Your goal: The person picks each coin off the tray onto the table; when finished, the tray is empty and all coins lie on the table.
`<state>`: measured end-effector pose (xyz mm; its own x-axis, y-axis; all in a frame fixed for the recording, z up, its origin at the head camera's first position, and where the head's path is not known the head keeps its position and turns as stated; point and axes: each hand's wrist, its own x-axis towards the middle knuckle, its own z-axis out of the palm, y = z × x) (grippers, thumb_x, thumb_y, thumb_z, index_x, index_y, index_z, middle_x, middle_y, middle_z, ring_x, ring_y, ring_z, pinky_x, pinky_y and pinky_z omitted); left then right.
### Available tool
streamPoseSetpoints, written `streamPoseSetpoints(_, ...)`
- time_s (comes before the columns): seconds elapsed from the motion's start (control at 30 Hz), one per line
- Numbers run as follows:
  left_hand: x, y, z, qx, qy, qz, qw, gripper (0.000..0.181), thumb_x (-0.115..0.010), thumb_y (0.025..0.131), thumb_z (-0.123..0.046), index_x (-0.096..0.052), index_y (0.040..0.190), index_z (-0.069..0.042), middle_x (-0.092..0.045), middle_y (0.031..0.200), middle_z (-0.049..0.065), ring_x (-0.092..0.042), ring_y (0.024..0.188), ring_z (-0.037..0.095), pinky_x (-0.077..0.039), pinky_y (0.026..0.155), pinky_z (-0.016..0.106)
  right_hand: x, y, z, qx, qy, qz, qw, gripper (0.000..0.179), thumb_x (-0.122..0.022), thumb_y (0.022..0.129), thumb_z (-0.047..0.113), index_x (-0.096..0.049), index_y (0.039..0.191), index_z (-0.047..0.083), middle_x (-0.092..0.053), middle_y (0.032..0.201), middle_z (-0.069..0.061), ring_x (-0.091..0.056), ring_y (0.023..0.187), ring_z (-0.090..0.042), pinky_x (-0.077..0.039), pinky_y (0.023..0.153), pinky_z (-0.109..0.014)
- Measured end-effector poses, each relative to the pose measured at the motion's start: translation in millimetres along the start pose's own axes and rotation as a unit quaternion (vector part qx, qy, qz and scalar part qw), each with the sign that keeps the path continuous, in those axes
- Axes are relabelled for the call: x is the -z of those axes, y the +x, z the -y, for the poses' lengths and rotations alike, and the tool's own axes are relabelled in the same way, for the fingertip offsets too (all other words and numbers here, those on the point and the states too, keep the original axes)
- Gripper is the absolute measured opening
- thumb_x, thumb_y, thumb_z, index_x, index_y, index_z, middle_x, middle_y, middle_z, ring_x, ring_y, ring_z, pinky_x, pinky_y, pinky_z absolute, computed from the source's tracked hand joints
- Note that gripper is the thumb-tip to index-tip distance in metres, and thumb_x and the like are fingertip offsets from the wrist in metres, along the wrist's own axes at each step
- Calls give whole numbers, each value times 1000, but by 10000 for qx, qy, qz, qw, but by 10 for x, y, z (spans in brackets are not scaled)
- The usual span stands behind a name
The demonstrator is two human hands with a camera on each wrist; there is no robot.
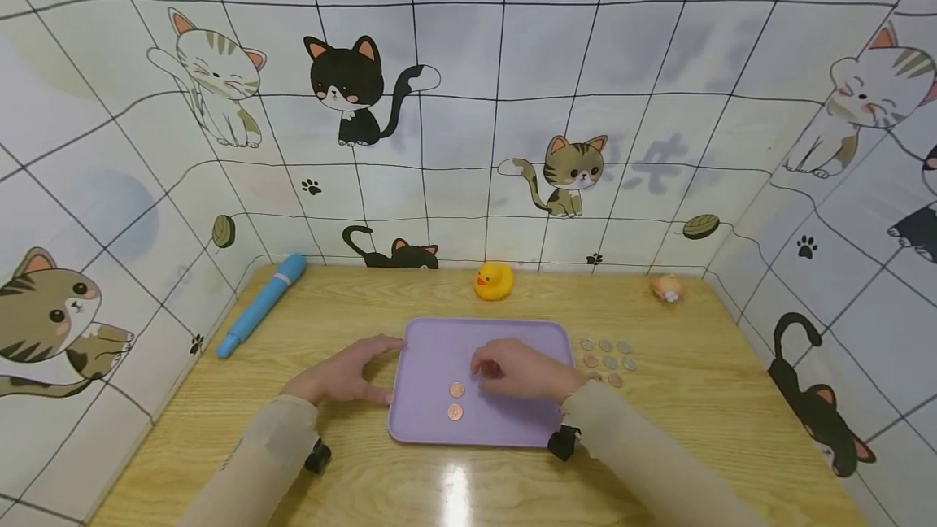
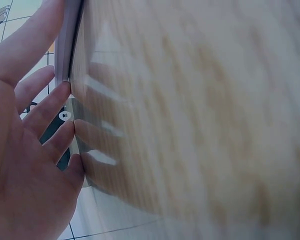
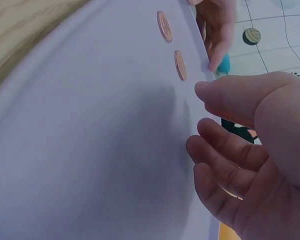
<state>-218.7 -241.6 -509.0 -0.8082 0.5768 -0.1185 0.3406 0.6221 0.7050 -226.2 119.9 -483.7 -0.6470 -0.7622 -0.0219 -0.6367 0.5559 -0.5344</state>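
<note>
A purple tray (image 1: pixel 432 348) lies on the wooden table with two copper coins, one (image 1: pixel 457 389) just behind the other (image 1: pixel 455 412). My left hand (image 1: pixel 347 372) rests at the tray's left edge, thumb and fingers spread and touching the rim. Over the middle of the tray, my right hand (image 1: pixel 521 370) hovers beside the coins. In the right wrist view its fingers (image 3: pixel 217 167) bend loosely, with a gap between thumb and forefinger and nothing visible there. Silver and copper coins (image 1: pixel 611 363) lie in rows right of the tray, some partly hidden by the right arm.
Behind the tray sits a yellow rubber duck (image 1: pixel 494 281). A blue marker-shaped tube (image 1: pixel 262 307) lies at the back left, and a small orange-brown object (image 1: pixel 668 289) stands at the back right. Cat-printed tiled sheeting (image 1: pixel 454 128) walls the table's back and sides.
</note>
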Motion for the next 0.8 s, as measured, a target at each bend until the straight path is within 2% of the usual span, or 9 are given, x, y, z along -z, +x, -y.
streamPoseSetpoints(0.27, -5, -2, -4, 36, -28, -22, 10000, 92, -90, 83, -40, -45, 159, -14, -40, 166, 14, -31, 154, 43, -23, 124, 69, -40, 222, 117, 169, -69, 398, 9990, 21, -77, 96, 15, -72, 116, 17, -67, 102, 1, -60, 91, -13, -51, 85, -26)
streamPoseSetpoints(0.47, 0, 9, 5, 18, -26, 9, 10000, 92, -90, 84, -40, -44, 160, -14, -39, 166, 14, -31, 154, 44, -22, 124, 69, -55, 304, 169, 437, -155, 646, 9968, 21, -77, 96, 15, -74, 117, 17, -68, 103, -1, -59, 89, -12, -49, 86, -25)
streamPoseSetpoints(0.8, -2, 9, 22, -16, -46, 10, 10000, 92, -90, 84, -39, -45, 160, -14, -39, 166, 14, -31, 154, 44, -22, 124, 69, -111, 365, 137, 458, -229, 672, 9964, 14, -78, 95, 14, -77, 108, 19, -66, 98, 5, -57, 87, -7, -49, 85, -22)
